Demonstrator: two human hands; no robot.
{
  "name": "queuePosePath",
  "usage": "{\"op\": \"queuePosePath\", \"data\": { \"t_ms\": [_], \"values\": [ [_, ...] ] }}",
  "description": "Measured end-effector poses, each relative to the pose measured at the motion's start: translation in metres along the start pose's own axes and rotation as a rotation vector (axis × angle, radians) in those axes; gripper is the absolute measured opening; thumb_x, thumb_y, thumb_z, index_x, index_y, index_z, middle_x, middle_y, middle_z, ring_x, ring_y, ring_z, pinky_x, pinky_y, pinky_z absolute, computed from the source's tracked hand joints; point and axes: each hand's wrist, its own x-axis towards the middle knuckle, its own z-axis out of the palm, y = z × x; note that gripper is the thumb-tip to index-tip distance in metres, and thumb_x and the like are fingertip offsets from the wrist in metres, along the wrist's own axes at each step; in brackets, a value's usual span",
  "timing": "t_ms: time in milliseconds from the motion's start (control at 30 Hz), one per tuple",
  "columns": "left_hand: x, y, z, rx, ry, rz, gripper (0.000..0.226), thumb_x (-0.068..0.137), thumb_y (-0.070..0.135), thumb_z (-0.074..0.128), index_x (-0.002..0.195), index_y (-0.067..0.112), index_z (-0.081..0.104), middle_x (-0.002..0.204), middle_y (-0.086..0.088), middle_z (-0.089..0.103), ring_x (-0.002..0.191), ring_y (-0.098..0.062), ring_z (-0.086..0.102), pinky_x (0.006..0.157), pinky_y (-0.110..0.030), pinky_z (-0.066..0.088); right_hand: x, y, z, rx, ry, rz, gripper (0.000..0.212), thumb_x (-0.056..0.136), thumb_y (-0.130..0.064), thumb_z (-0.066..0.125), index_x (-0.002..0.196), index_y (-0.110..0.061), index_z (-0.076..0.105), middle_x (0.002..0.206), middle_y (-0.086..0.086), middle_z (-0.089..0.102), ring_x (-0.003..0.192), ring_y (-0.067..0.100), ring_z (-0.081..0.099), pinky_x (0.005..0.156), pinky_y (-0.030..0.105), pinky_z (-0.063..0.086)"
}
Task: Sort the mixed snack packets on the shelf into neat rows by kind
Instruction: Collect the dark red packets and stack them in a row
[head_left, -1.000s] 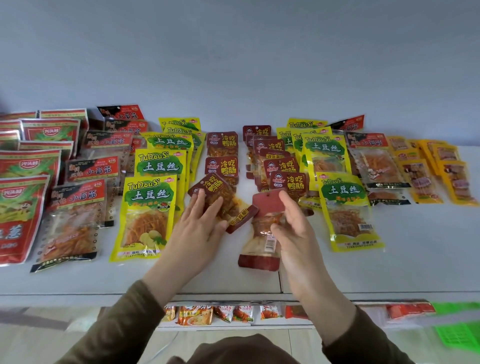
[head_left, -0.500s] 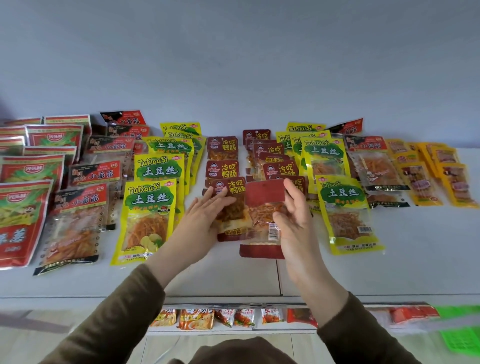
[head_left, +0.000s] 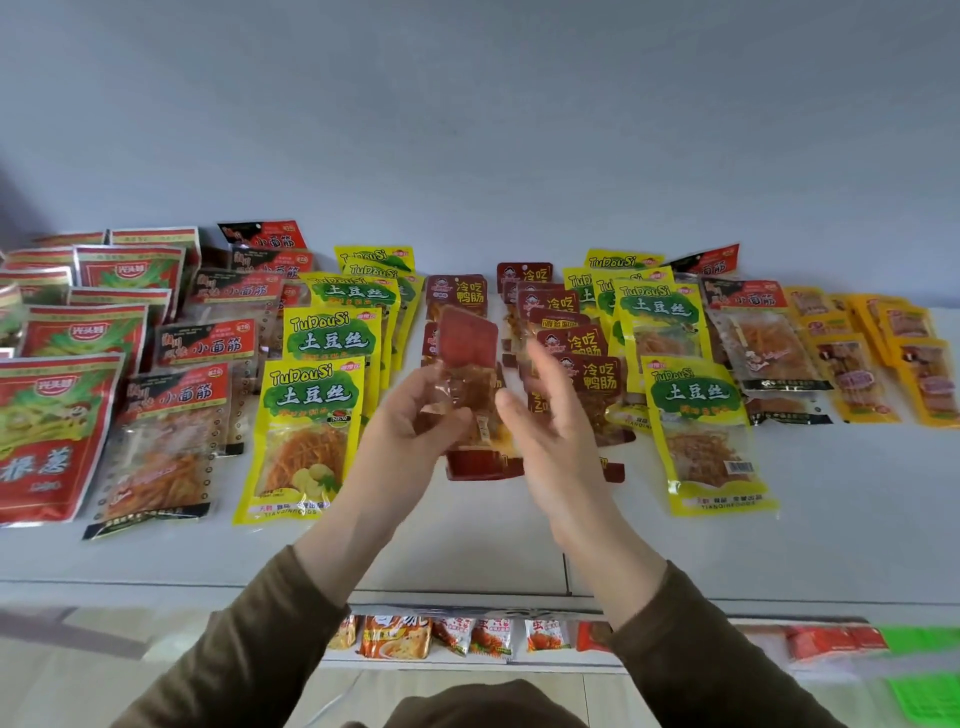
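My left hand (head_left: 410, 431) grips a dark red snack packet (head_left: 467, 358) by its lower left and holds it upright above the white shelf (head_left: 857, 519), plain back toward me. My right hand (head_left: 550, 431) is blurred beside the packet's right edge, fingers loosely raised; whether its thumb touches the packet I cannot tell. Under the hands another dark red packet (head_left: 483, 467) lies flat. More dark red packets (head_left: 589, 374) overlap in a loose column behind. Yellow TuDouSi packets form a row on the left (head_left: 311, 415) and a second group on the right (head_left: 696, 415).
Red-and-green packets (head_left: 62, 415) fill the far left, with black-and-red noodle packets (head_left: 171, 431) beside them and one more on the right (head_left: 769, 338). Orange-yellow packets (head_left: 883, 374) lie far right. A lower shelf (head_left: 467, 636) holds small packets. A grey wall stands behind.
The packet went from my right hand to my left and rose higher. My left hand left the packet it was pressing on the shelf. My right hand's fingers opened.
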Motion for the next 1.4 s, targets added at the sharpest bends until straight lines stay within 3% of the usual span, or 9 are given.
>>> {"op": "queuePosePath", "data": {
  "t_ms": [100,300,433,600,833,967,1067,1300,1400],
  "values": [
    [-0.008,0.004,0.008,0.069,-0.126,0.038,0.029,0.106,0.017,0.054,0.131,0.027,0.065,0.117,0.002,0.074,0.106,-0.015,0.072,0.093,-0.029,0.059,0.000,-0.008,0.002,0.101,-0.118,0.104,0.053,0.098,-0.053,0.056,0.149,-0.043,0.042,0.131,-0.031,0.053,0.121,-0.008,0.052,0.092,0.014,0.044],
    [0.005,-0.002,-0.012,0.057,0.036,-0.014,0.038,0.106,-0.004,0.042,0.130,0.017,0.063,0.123,0.001,0.070,0.108,-0.022,0.069,0.091,-0.028,0.059,0.009,0.003,-0.009,0.149,0.116,0.181,0.036,0.106,-0.008,0.052,0.132,-0.033,0.053,0.098,-0.028,0.067,0.092,-0.014,0.066,0.081,0.019,0.056],
    [0.007,-0.018,-0.023,0.190,-0.001,-0.102,0.037,0.108,0.004,0.043,0.131,0.029,0.058,0.122,0.015,0.065,0.108,0.013,0.058,0.087,-0.009,0.045,-0.007,0.013,-0.007,0.157,0.012,0.270,0.047,0.105,-0.003,0.051,0.138,-0.037,0.048,0.121,-0.011,0.069,0.100,0.001,0.071,0.081,0.023,0.058],
    [0.006,-0.024,-0.017,0.163,-0.028,-0.158,0.041,0.108,0.007,0.042,0.139,0.028,0.057,0.139,0.006,0.055,0.125,-0.008,0.053,0.094,-0.018,0.047,-0.015,0.019,0.006,-0.024,-0.074,0.232,0.067,0.105,-0.002,0.049,0.156,-0.040,0.027,0.143,-0.019,0.040,0.135,-0.003,0.038,0.114,0.028,0.036],
    [0.011,-0.025,-0.012,0.166,-0.090,-0.182,0.044,0.108,0.006,0.045,0.144,0.031,0.048,0.145,0.020,0.035,0.127,-0.002,0.042,0.079,0.003,0.042,-0.005,0.015,0.005,-0.096,-0.135,0.206,0.056,0.109,-0.016,0.046,0.160,-0.033,0.028,0.148,-0.020,0.034,0.132,-0.005,0.030,0.103,0.011,0.032],
    [0.020,-0.033,-0.012,0.348,-0.114,-0.159,0.065,0.104,0.018,0.055,0.162,0.028,0.026,0.166,0.019,0.013,0.151,-0.010,0.024,0.122,-0.036,0.033,0.004,0.019,0.027,0.002,-0.134,0.259,0.055,0.109,-0.018,0.047,0.159,-0.036,0.033,0.157,-0.012,0.041,0.141,0.008,0.042,0.114,0.030,0.043],
    [0.027,-0.031,-0.012,0.391,-0.102,-0.161,0.066,0.107,0.010,0.050,0.164,0.026,0.020,0.171,0.014,0.004,0.154,-0.016,0.023,0.122,-0.046,0.035,0.008,0.020,0.041,0.040,-0.094,0.262,0.056,0.109,-0.019,0.047,0.159,-0.038,0.031,0.161,-0.009,0.038,0.146,0.014,0.039,0.118,0.044,0.041],
    [0.038,-0.027,-0.013,0.404,-0.053,-0.140,0.064,0.109,0.012,0.046,0.165,0.029,0.018,0.173,0.008,0.002,0.158,-0.016,0.009,0.126,-0.041,0.027,0.027,0.021,0.038,0.147,0.006,0.233,0.053,0.110,-0.015,0.044,0.159,-0.032,0.033,0.159,-0.010,0.039,0.144,0.007,0.037,0.119,0.034,0.036],
    [0.043,-0.022,-0.013,0.275,-0.042,-0.197,0.060,0.109,0.011,0.046,0.163,0.029,0.026,0.167,0.007,0.024,0.148,-0.019,0.037,0.110,-0.036,0.048,0.034,0.024,0.040,0.232,0.012,0.273,0.050,0.111,-0.016,0.042,0.159,-0.029,0.035,0.156,-0.007,0.043,0.143,0.010,0.040,0.111,0.029,0.039]
  ]
}}
